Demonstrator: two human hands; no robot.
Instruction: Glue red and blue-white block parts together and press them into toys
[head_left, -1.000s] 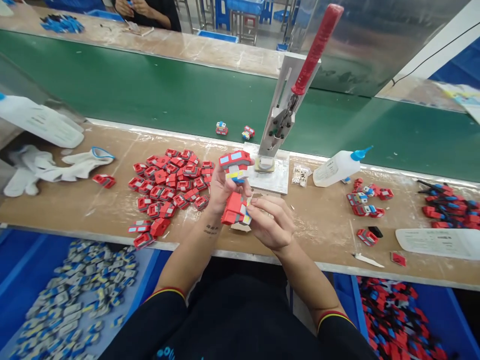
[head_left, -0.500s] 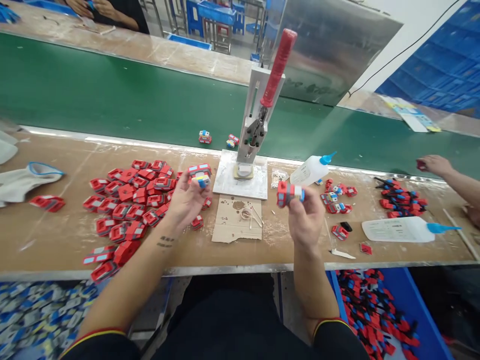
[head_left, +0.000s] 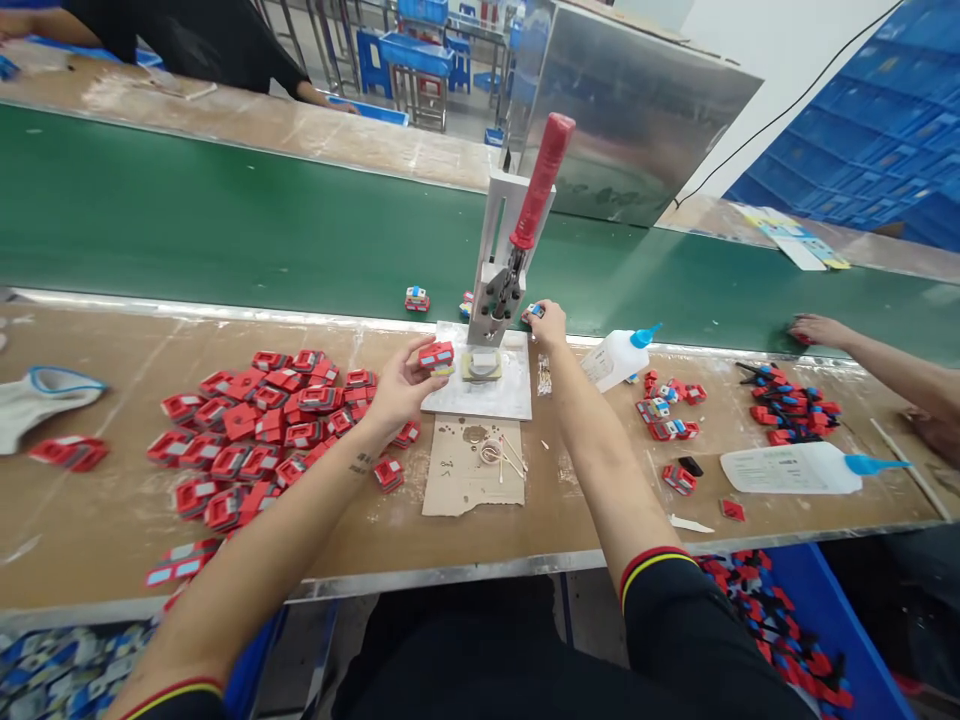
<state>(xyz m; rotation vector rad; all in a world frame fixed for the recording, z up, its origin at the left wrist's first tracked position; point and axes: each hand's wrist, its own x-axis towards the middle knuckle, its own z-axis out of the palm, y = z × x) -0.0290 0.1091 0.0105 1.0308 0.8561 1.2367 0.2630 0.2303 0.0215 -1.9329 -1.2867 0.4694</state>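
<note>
My left hand (head_left: 401,390) grips a red toy car piece (head_left: 436,355), with white and yellow on its underside, just left of the press's pad. Reaching past the lever press (head_left: 501,290), my right hand (head_left: 550,326) has its fingers closed on a small toy car (head_left: 533,311) at the near edge of the green belt (head_left: 330,250). Part of that car is hidden by the fingers. One finished-looking toy car (head_left: 417,298) stands on the belt, and another (head_left: 466,303) is partly behind the press. Left of my left hand lies a heap of red car shells (head_left: 262,410).
A cardboard piece (head_left: 450,490) with cotton swabs lies before the press. Rightward are two glue bottles (head_left: 616,358) (head_left: 791,468), several toy cars (head_left: 664,425), a knife (head_left: 690,524) and red-black parts (head_left: 795,405). A co-worker's hand (head_left: 821,330) is at the far right.
My right hand has moved forward with its toy car from above the table to the belt's edge. My left hand has shifted right toward the press with its piece.
</note>
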